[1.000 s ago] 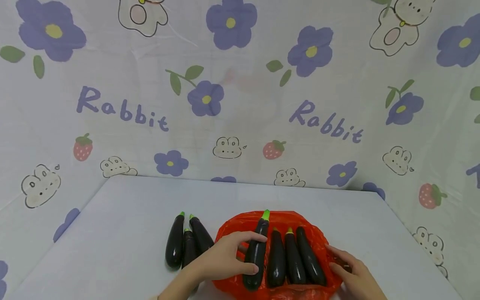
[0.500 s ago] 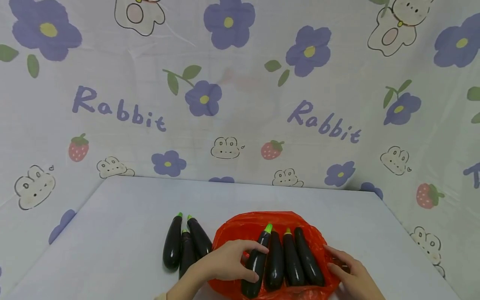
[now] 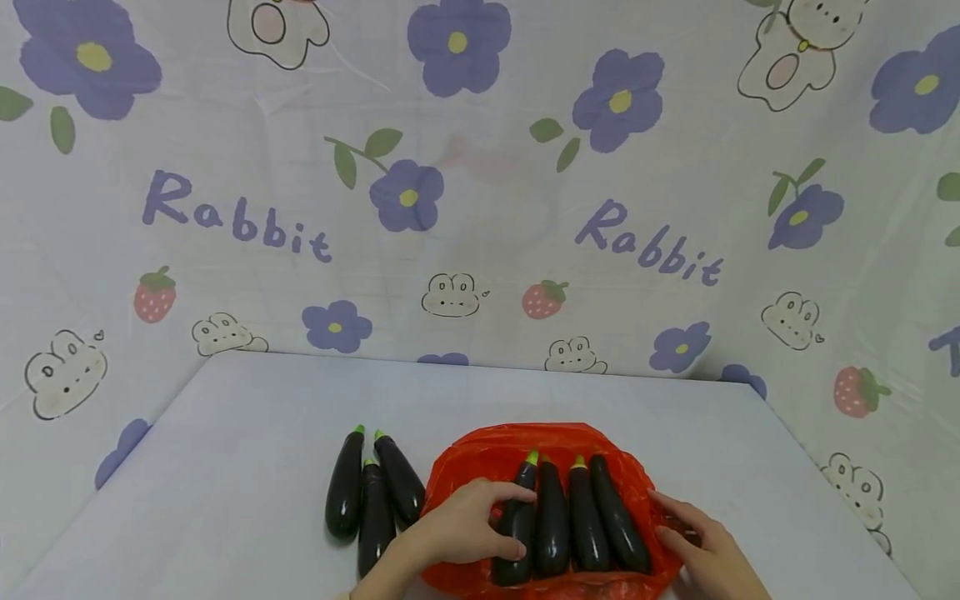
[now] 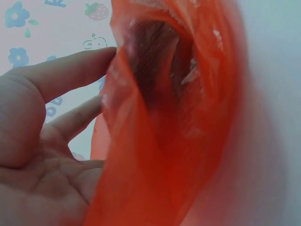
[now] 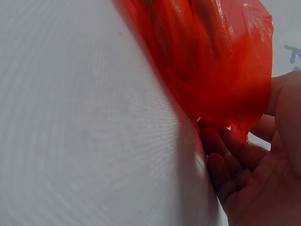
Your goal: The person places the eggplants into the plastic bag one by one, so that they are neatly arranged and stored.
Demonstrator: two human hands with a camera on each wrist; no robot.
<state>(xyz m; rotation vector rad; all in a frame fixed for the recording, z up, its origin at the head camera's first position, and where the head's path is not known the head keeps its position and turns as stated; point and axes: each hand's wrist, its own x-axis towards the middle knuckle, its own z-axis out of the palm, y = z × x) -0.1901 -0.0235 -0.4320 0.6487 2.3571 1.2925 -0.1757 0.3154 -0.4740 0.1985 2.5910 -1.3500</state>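
In the head view, an open red plastic bag [image 3: 480, 446] lies spread on the white table. Inside it, several dark glossy eggplants with green stem ends lie side by side. My left hand [image 3: 468, 525] has thumb and index finger around the leftmost eggplant [image 3: 517, 533], against its neighbour [image 3: 552, 525]. Its other fingers are hidden there. At the bag's right edge, my right hand [image 3: 712, 546] holds the plastic between thumb and fingers. The left wrist view shows the bag's red side [image 4: 160, 141] by the fingers; in the right wrist view, curled fingers [image 5: 221, 165] touch the plastic.
Left of the bag, three more eggplants [image 3: 345, 492] lie together on the table [image 3: 247, 467], partly behind the left forearm. Behind the table hangs a pale cloth [image 3: 495, 217] printed with flowers, rabbits and strawberries.
My left hand has lowered the leftmost eggplant down into the bag, toward me, and it now lies alongside the others. The right hand stays at the bag's edge.
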